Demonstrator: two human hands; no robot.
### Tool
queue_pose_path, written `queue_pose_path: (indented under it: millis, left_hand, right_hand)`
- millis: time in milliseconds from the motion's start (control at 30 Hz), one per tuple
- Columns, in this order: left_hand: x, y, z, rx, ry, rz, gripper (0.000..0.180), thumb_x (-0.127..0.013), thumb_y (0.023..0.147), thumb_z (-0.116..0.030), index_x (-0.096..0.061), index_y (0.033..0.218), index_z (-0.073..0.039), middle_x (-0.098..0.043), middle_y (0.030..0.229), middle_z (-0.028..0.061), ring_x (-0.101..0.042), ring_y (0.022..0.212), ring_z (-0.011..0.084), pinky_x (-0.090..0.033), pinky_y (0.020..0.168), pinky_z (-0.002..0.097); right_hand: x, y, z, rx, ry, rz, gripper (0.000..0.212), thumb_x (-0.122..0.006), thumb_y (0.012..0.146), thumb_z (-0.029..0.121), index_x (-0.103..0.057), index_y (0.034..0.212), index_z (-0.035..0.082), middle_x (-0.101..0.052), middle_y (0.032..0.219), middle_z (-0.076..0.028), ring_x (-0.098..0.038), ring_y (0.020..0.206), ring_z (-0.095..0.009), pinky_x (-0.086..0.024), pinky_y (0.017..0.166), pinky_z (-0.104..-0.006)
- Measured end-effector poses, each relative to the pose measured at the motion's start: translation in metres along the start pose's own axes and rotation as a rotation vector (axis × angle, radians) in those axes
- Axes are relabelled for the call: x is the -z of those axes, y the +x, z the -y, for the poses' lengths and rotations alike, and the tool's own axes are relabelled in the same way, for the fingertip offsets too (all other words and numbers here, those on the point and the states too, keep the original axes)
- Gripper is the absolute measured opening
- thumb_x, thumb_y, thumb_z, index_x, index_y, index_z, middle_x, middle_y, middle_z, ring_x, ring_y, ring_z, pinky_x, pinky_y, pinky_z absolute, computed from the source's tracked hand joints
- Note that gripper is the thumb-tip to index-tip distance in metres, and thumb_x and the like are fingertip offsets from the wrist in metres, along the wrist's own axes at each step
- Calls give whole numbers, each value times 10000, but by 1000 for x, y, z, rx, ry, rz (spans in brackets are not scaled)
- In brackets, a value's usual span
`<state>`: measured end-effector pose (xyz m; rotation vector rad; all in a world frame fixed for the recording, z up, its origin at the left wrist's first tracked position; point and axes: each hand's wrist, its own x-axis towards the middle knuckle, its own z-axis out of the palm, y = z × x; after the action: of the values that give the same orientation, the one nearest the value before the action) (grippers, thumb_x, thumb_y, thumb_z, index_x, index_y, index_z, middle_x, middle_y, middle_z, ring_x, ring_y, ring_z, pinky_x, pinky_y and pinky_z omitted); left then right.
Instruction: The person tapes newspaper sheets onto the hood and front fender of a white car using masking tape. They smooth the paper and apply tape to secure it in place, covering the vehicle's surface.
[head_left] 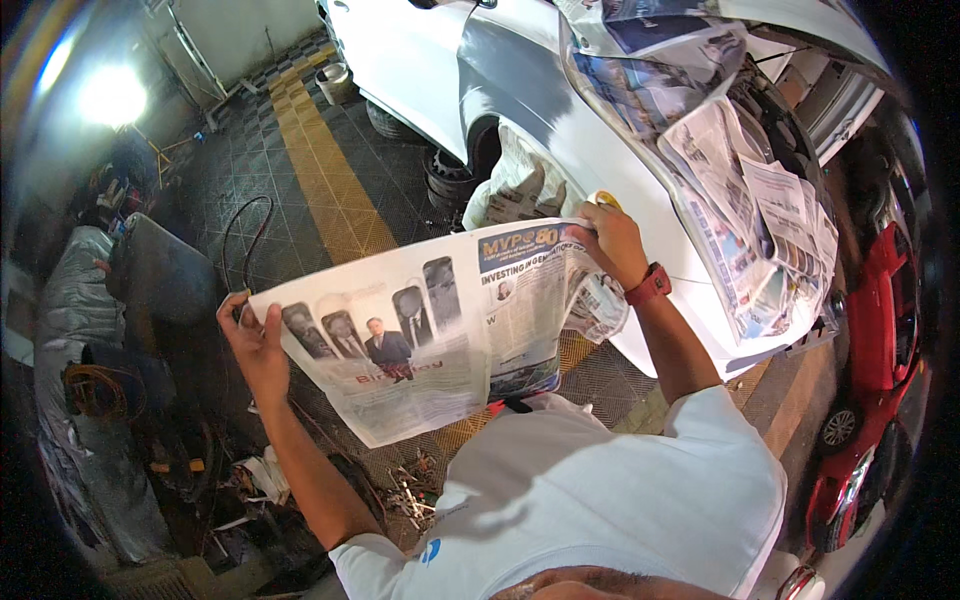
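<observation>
A wide newspaper sheet [385, 415] hangs spread out in front of my body, printed with portraits and columns. At its upper left corner, the fingers of my left hand [258, 350] pinch the edge. My right hand [612, 245] grips the far upper right end, close to the white car's [620, 190] front fender. A small yellow round thing [606, 199] shows at the right fingers; its kind is hard to make out. More newspaper sheets [715, 180] cover the car's open front end. Crumpled covering [520, 185] fills the wheel arch.
A grey patch [515, 75] marks the car's fender. Tyres [450, 180] and a bucket [335, 83] stand along its side. To the right is a red car [880, 330]. A bright lamp [112, 97], a wrapped grey bulk [75, 330] and floor litter [410, 500] lie leftward.
</observation>
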<state>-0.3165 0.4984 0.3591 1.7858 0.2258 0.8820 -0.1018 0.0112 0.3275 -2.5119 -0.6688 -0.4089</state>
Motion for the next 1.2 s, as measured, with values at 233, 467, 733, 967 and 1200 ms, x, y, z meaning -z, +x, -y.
queue_pose_path:
  millis: [233,467,733,967,1200]
  left_hand:
    - [-98,128,-9,-384,556,226,268,-602,911,80,-718,1122,-36,-661,1207,160,-684,1093,322,-526,939,370]
    - [-153,229,1,-563,556,202,302,-659,903,44,-762,1160,-77,-679,1223,154,-684,1138,338,-530,992,429]
    - [-174,309,66,-310,61,730,269,-792,920,-225,-784,1126,-52,-714,1077,140,-700,1042,273,-530,930,390]
    - [-154,333,114,-321,-118,1015,348,-833,878,-257,-763,1129,-27,-720,1118,150,-715,1049,305,-538,925,395]
    - [-129,360,162,-278,-128,1098,386,-785,934,-244,-705,1266,-64,-676,1255,138,-679,1153,322,-523,986,416]
  right_hand:
    - [-50,72,-24,-104,-40,-181,310,-722,950,304,-655,1146,72,-689,1069,-190,-656,1003,-418,-511,830,-498]
    - [-51,151,68,-299,918,42,612,-560,1038,118,-269,1575,137,-680,1036,-127,-636,865,-208,-509,782,-326]
    - [-130,205,187,-119,1012,195,790,-565,1063,41,-68,1671,128,-752,972,-104,-645,841,-137,-513,763,-297]
    - [-199,234,274,-212,804,102,885,-635,1021,59,-43,1676,115,-752,974,-158,-740,908,-288,-516,900,-383]
    - [-244,246,308,-269,786,24,940,-601,1006,-43,31,1676,148,-767,1113,-171,-753,1023,-304,-572,905,-397]
